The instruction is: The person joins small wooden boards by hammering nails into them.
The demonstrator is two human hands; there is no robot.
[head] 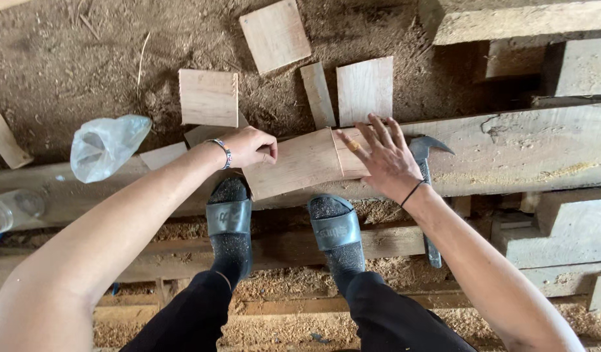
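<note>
Head view: both hands, left [251, 146] and right [385, 160], press two boards [300, 163] between them.

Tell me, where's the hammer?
The hammer lies across the long beam on the right side, its claw head just beyond the right hand.

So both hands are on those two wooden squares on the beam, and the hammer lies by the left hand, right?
Not quite. The head view shows the hammer beside the right hand, not the left hand. Both hands do rest on the two wooden squares on the beam.
</note>
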